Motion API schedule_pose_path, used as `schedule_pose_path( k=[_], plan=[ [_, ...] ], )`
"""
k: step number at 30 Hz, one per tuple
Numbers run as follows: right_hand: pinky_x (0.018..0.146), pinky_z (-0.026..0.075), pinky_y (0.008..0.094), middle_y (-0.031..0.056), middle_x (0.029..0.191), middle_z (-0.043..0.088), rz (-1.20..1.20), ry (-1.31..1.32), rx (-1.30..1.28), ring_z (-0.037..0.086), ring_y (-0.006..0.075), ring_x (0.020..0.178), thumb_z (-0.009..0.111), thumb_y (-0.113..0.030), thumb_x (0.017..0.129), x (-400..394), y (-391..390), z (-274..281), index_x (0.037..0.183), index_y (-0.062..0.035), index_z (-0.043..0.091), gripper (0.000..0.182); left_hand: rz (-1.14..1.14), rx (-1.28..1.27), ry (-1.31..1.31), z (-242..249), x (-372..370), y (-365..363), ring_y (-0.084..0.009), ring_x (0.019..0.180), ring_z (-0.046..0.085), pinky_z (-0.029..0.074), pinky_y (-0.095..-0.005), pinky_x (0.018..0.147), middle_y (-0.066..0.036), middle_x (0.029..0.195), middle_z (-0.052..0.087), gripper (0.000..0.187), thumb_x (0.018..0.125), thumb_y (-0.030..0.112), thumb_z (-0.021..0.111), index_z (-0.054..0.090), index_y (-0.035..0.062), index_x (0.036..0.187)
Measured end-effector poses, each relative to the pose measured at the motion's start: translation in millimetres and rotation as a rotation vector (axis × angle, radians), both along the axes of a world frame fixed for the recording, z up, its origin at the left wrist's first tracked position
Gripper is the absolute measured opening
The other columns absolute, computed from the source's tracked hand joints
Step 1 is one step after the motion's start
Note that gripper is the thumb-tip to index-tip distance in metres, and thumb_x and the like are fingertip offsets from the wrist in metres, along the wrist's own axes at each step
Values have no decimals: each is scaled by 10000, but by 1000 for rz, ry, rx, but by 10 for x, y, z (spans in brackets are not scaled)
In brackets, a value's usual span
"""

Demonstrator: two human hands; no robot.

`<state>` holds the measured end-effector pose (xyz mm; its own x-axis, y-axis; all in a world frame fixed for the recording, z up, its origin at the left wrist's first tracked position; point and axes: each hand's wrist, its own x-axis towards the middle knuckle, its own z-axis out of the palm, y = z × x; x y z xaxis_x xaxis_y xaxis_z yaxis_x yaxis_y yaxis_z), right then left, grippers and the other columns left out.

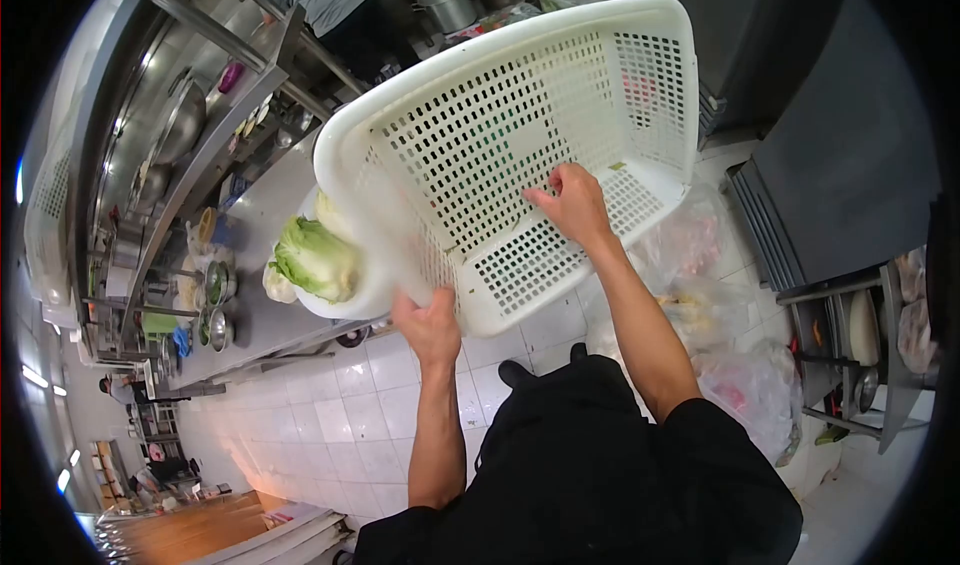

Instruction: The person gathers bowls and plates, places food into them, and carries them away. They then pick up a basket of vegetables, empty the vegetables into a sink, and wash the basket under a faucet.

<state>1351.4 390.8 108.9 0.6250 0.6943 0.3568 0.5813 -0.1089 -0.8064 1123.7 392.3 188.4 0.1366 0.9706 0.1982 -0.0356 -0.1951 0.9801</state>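
Observation:
A large white perforated plastic basket (pixel 540 105) is tilted in front of me, its open side toward me. Small green leaf scraps (pixel 617 166) lie inside it. My left hand (pixel 428 330) grips the basket at its near left edge; its fingertips are partly blurred. Inside the basket's opening, my right hand (pixel 575 205) has loosely curled fingers with the thumb held apart, and nothing shows between them. A head of leafy green-and-white cabbage (pixel 318 258) sits just left of the basket, on a white surface, with other pale heads partly hidden around it.
A steel counter (pixel 262 335) runs along the left, with metal bowls (pixel 220 330) on it and shelves above. Clear plastic bags (pixel 745 390) lie on the tiled floor at right, near a grey cabinet (pixel 850 145). Another person (pixel 320 0) stands beyond the basket.

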Motion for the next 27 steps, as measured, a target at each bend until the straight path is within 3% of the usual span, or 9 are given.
schedule_pose_path(
  k=[7, 11, 13, 15, 17, 19, 20, 23, 27],
  plan=[
    [673, 448, 374, 168, 759, 573, 88, 1, -107, 551, 303, 709, 654, -110, 749, 0, -64, -382, 779, 28, 559, 170, 79, -16, 98, -133, -160, -154, -165, 870, 568, 452, -294, 791, -105, 948, 609, 286, 723, -20, 537, 562, -83, 1001],
    [518, 451, 296, 95, 668, 605, 88, 374, 121, 554, 173, 565, 520, 2, 765, 146, -325, -731, 857, 8, 619, 136, 197, -99, 231, -232, -467, -380, -182, 895, 575, 449, -296, 816, -128, 1004, 604, 356, 704, -25, 520, 542, -90, 1053],
    [499, 444, 265, 45, 627, 579, 77, 548, 56, 541, 114, 571, 505, -6, 771, 291, -616, -632, 833, -3, 628, 138, 225, -175, 280, -269, -633, -529, -199, 934, 581, 445, -304, 850, -147, 1065, 595, 432, 690, -33, 506, 514, -99, 1117],
    [514, 452, 273, 62, 620, 585, 103, 542, -59, 557, 132, 575, 509, -12, 774, 449, -932, -553, 831, -4, 631, 136, 303, -158, 245, -294, -760, -650, -162, 843, 569, 454, -277, 767, -107, 930, 616, 286, 710, -23, 523, 573, -80, 986],
    [529, 460, 282, 79, 613, 591, 111, 531, -157, 572, 150, 580, 513, -18, 776, 395, -1016, -593, 830, -4, 634, 133, 315, -222, 294, -258, -874, -751, -160, 845, 569, 453, -275, 766, -105, 932, 615, 294, 707, -27, 522, 569, -81, 992],
    [557, 480, 333, 157, 665, 624, 230, 75, -229, 622, 234, 612, 534, -19, 764, 170, -1010, -719, 823, 8, 638, 123, 359, -190, 254, -332, -969, -852, -159, 844, 568, 450, -273, 772, -104, 936, 614, 299, 706, -30, 520, 568, -79, 997],
    [610, 496, 399, 222, 740, 631, 335, -41, -319, 638, 333, 678, 562, -58, 762, 73, -950, -761, 818, 12, 643, 120, 361, -198, 248, -333, -984, -893, -159, 844, 568, 450, -273, 772, -104, 936, 614, 299, 706, -30, 520, 568, -79, 997],
    [663, 504, 436, 217, 778, 640, 250, -322, -670, 631, 374, 729, 575, -103, 763, -250, -717, -982, 804, 4, 645, 135, 407, -224, 170, -300, -1055, -1070, -162, 858, 562, 445, -275, 781, -105, 952, 606, 296, 708, -34, 512, 569, -75, 995],
    [701, 504, 442, 206, 789, 645, 247, -320, -770, 627, 379, 749, 577, -134, 766, -804, -566, -1091, 775, -6, 647, 146, 491, -62, 303, -363, -1297, -1551, -201, 838, 561, 443, -296, 769, -117, 912, 583, 289, 700, -52, 505, 568, -72, 981]
  ],
)
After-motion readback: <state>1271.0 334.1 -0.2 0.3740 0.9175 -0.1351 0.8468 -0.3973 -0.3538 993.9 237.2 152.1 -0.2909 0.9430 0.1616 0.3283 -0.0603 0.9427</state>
